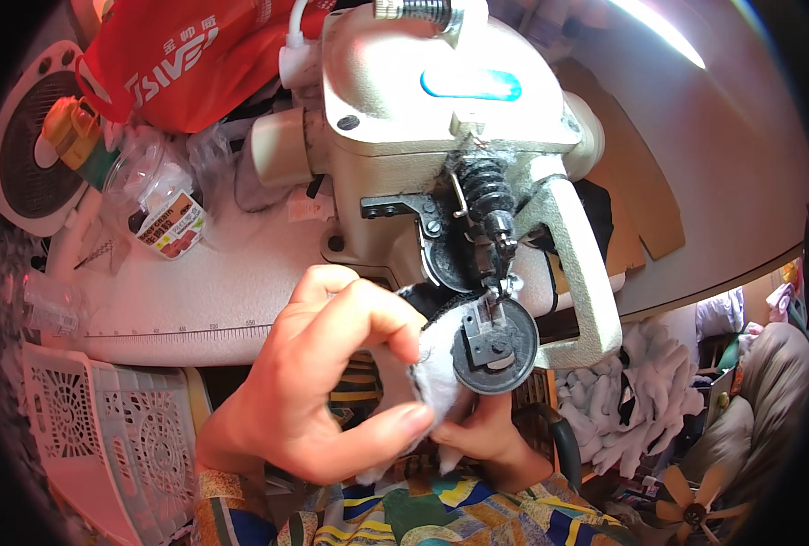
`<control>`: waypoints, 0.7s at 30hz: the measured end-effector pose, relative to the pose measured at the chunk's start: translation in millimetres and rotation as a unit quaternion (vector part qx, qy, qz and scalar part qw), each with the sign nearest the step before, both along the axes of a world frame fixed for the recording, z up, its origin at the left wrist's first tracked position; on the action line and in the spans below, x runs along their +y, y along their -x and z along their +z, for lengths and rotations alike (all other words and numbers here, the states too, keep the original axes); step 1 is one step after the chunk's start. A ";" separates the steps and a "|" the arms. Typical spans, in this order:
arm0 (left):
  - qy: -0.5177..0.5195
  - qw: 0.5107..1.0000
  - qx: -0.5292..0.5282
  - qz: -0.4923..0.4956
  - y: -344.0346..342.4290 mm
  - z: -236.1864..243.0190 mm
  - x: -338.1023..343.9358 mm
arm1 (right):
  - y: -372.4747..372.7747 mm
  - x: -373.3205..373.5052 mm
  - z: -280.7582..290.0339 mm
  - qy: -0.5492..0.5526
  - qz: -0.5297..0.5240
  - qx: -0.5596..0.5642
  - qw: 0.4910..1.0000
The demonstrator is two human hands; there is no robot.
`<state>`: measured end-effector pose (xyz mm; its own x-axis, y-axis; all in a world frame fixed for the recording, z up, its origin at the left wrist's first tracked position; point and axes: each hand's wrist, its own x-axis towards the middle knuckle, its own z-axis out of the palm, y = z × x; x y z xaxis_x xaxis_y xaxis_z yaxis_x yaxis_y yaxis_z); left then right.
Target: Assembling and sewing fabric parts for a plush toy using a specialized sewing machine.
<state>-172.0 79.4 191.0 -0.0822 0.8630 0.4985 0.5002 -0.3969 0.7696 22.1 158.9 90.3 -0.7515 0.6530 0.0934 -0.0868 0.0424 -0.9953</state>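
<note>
A pale sewing machine [382, 168] stands in front of me, with a black round feed disc [525, 338] below its needle area. A piece of white plush fabric [438, 371] with a dark edge lies against the left side of that disc. My left hand [318, 382] is closed on the fabric's edge between thumb and forefinger. Lower down, beneath the disc, my right hand [494, 439] pinches the fabric's bottom part with the thumb in front; its other fingers are mostly hidden by the disc and the cloth.
On the table's left are a red bag [195, 64], a white fan [40, 136] and a clear plastic tub [154, 182]. A white plastic basket [113, 428] stands lower left. White plush pieces [627, 391] are heaped at right, above a small fan [693, 511]. Cardboard [637, 173] lies behind the machine.
</note>
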 end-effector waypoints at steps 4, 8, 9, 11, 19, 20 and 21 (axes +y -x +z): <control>0.072 0.985 -0.151 0.051 -5.3 -9.5 -12.6 | 5.4 -2.3 -13.9 0.039 0.017 0.004 0.999; 0.026 0.987 0.018 0.158 5.6 -21.2 -9.8 | 8.7 4.1 -8.9 -0.099 -0.005 -0.014 0.995; -0.006 0.983 0.067 0.173 8.0 -25.4 -9.5 | 7.8 5.2 -8.0 -0.131 -0.009 -0.020 0.991; -0.069 0.962 0.163 0.206 10.6 -32.3 -10.8 | 5.4 6.5 -5.6 -0.223 -0.040 -0.045 0.973; -0.146 0.931 0.274 0.192 -3.3 -28.9 3.7 | -10.3 24.6 -9.6 -0.248 -0.105 -0.069 0.961; -0.148 0.932 0.275 0.184 -3.9 -28.9 6.0 | -11.5 26.0 -9.3 -0.228 -0.116 -0.063 0.965; -0.149 0.933 0.276 0.176 -4.3 -28.7 7.8 | -11.7 27.2 -7.4 -0.216 -0.116 -0.058 0.968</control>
<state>-167.7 87.2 162.3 0.0068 0.6468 0.7626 0.9277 -0.2888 0.2366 33.8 186.1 82.8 -0.6116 0.7240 0.3191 0.0849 0.4610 -0.8833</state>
